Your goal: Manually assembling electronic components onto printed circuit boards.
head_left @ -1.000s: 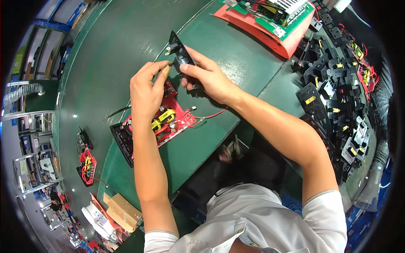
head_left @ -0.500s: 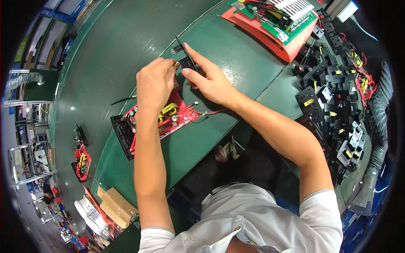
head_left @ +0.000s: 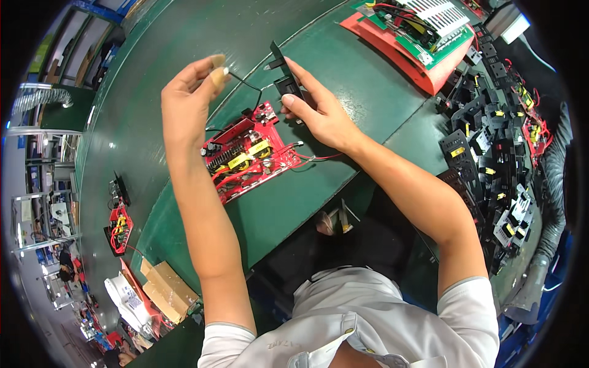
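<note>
Gripping a black panel (head_left: 281, 69), the right hand (head_left: 318, 110) keeps its thumb on one face and its other fingers behind, closed around the lower part. The panel is up over the green desk (head_left: 374, 110), seen almost edge-on; its long axis slants from upper left to lower right, the narrow tip pointing away from the person and slightly left, with small black blocks jutting from its left face.

The left hand (head_left: 191, 98), well to the left of the panel, has thumb and forefinger drawn narrow, pinching the end of a black wire (head_left: 250, 84). The wire runs rightward from there, then bends down toward the far end of a red circuit board (head_left: 248, 161). The board lies on the desk below both hands, its long axis running from lower left to upper right, the near-left end covered by the left forearm. Red wires (head_left: 319, 157) leave its right side toward the desk's near edge.
</note>
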Demonstrator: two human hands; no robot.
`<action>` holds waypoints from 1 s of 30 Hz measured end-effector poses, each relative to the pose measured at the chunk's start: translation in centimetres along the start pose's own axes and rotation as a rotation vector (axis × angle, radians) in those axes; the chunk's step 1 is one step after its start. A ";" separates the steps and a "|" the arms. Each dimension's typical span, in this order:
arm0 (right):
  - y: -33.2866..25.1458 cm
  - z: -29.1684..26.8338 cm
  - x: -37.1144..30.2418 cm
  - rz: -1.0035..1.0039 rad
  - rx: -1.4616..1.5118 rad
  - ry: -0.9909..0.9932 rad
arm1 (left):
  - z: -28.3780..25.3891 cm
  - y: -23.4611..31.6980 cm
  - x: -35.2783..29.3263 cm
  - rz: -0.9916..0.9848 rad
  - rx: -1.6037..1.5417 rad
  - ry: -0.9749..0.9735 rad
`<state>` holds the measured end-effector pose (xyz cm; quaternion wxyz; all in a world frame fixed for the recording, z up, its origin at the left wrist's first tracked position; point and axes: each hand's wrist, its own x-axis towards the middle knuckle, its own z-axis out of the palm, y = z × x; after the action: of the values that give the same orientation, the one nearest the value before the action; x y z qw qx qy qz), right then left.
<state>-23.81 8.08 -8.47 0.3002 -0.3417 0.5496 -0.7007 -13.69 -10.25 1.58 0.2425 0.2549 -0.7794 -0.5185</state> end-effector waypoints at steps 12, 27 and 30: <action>-0.3 0.0 0.3 0.134 0.185 -0.044 | 1.8 -1.6 0.3 -0.091 0.116 -0.182; -1.0 0.0 0.5 0.157 0.150 -0.075 | 1.7 -2.9 0.8 -0.242 -0.004 -0.337; -1.3 0.2 0.5 0.146 0.110 -0.069 | 1.8 -2.9 0.6 -0.199 -0.048 -0.300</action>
<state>-24.03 7.81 -7.08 0.3876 -0.3077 0.5233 -0.6937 -14.90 -10.36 -1.69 0.0771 0.2448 -0.7651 -0.5906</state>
